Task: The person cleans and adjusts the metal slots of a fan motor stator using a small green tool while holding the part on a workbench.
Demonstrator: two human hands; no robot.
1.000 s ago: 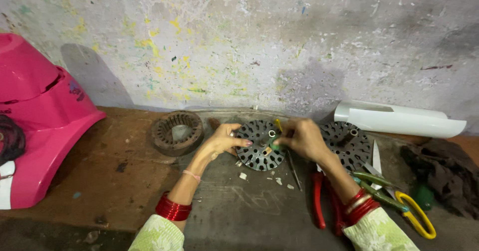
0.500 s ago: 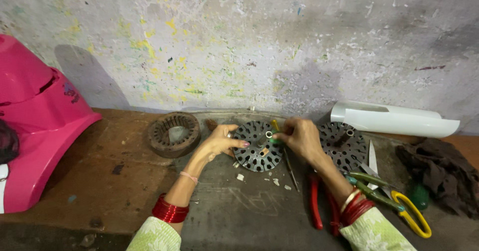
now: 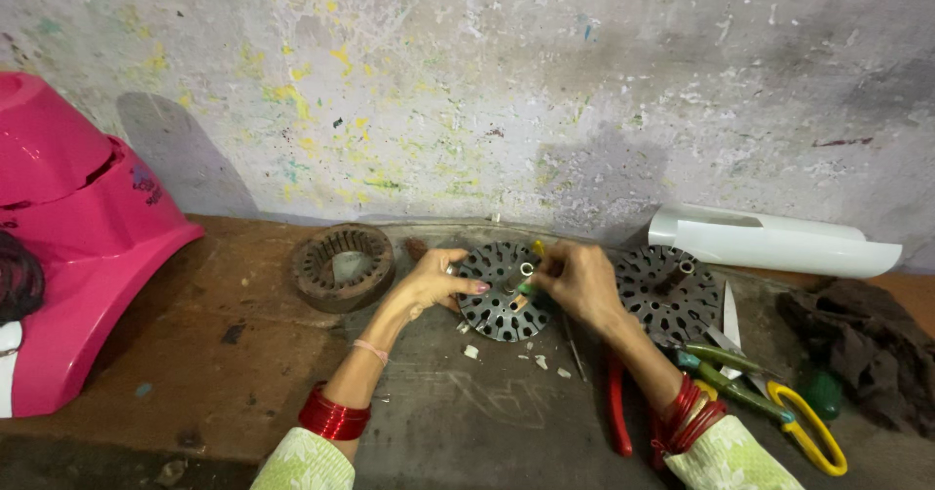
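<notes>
- Hands, two, meet at the centre of the frame over one slotted metal disc (image 3: 504,305) lying flat on the grey mat (image 3: 467,422).
- Left hand (image 3: 435,281) rests on the disc's left edge, fingers spread and curled loosely over the rim; it steadies the disc and pinches nothing.
- Right hand (image 3: 579,281) sits at the disc's right edge, fingertips pinched narrowly on a small green-and-yellow tool (image 3: 529,286) (its working end is hidden by the fingers) that points at the disc's hub.
- Discs: two in all; the second disc (image 3: 668,292) lies just right of the right hand, untouched.
- Ring: one rusty toothed ring (image 3: 343,266) lies left of the left hand, near but apart.
- Pliers: one pair with red handles (image 3: 617,417) lies lower centre-right, beside the right forearm.
- Scissors: one pair with yellow handles (image 3: 794,417) lies at lower right, with a green-handled tool (image 3: 726,358) just beside it.
- Scraps: a few small white bits (image 3: 470,352) lie on the mat below the disc.
- White curved cover (image 3: 769,242), one, lies at right against the wall.
- Pink casing (image 3: 78,227), one, fills the left of the frame.
- Dark rag (image 3: 867,339), one, lies at far right.
- Bangles: red stacks on both wrists.
</notes>
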